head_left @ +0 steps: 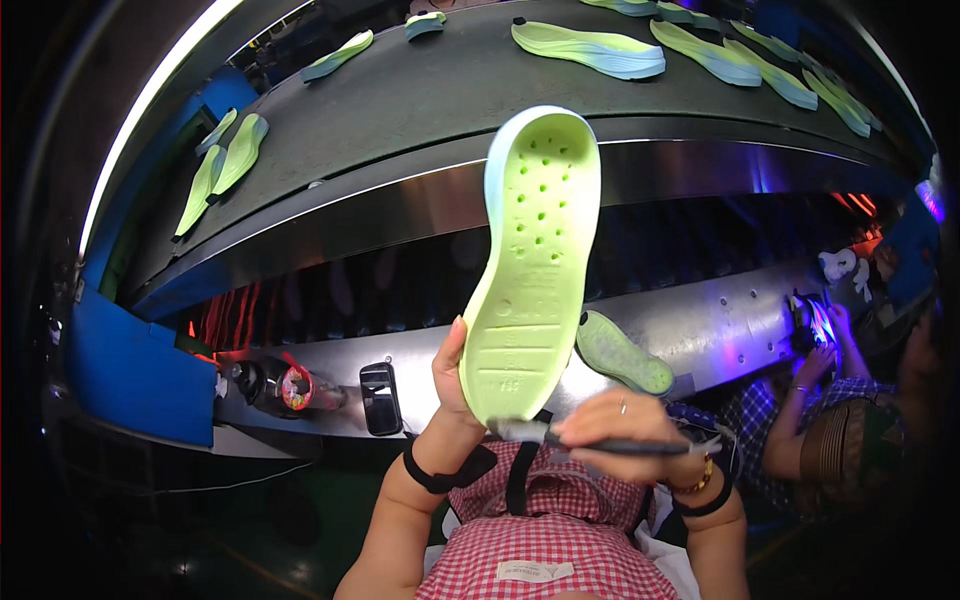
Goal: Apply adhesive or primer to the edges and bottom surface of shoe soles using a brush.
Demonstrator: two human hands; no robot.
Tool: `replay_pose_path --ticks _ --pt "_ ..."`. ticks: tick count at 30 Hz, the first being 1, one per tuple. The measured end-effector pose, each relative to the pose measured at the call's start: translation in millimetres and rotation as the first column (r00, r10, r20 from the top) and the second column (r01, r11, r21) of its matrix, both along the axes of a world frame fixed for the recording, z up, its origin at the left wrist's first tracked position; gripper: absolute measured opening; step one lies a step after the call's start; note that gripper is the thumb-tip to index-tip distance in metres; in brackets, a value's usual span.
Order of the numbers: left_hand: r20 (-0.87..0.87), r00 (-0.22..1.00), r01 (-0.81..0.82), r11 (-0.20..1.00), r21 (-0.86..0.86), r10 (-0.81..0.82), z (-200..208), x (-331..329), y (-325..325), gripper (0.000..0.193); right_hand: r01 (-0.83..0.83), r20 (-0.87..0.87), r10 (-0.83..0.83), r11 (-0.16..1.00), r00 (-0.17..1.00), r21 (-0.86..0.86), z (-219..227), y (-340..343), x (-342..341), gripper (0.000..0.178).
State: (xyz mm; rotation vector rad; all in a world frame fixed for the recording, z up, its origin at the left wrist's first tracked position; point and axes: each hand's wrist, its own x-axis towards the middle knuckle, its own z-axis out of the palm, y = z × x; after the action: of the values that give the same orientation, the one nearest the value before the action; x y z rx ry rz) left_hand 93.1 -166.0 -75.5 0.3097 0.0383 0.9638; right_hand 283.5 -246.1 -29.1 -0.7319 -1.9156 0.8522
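Note:
Upright in front of me is a pale green shoe sole [522, 330] with a light blue outer edge, its hollow side with small holes and raised ribs facing me. My left hand [453, 388] grips its lower left edge, thumb along the rim. A brush [518, 430] with a dark handle is held in my right hand [625, 425], fingers closed round it. Its blurred tip lies at the lower end of the sole; whether it touches cannot be told. Just beyond my right hand, another green sole [625, 355] with whitish patches rests on the metal ledge.
A dark conveyor belt [400, 110] carries several green-blue soles beyond a metal rail [390, 212]. On the ledge at left are a black phone [381, 400] and a bottle [262, 385] with a red strap. At right, a person's hands [822, 355] work under violet light.

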Motion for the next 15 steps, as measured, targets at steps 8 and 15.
replay_pose_path --ticks 8,15 --pt "-0.28 0.896 0.323 0.938 -0.124 -0.345 2 -2 -1 0.047 -0.134 0.159 0.155 0.982 0.975 -0.135 7 2 20 0.024" --pt "-0.521 0.716 0.436 0.88 -0.185 -0.465 15 -4 -10 0.045 -0.201 0.272 0.238 0.967 0.932 -0.159 1 2 35 0.02"
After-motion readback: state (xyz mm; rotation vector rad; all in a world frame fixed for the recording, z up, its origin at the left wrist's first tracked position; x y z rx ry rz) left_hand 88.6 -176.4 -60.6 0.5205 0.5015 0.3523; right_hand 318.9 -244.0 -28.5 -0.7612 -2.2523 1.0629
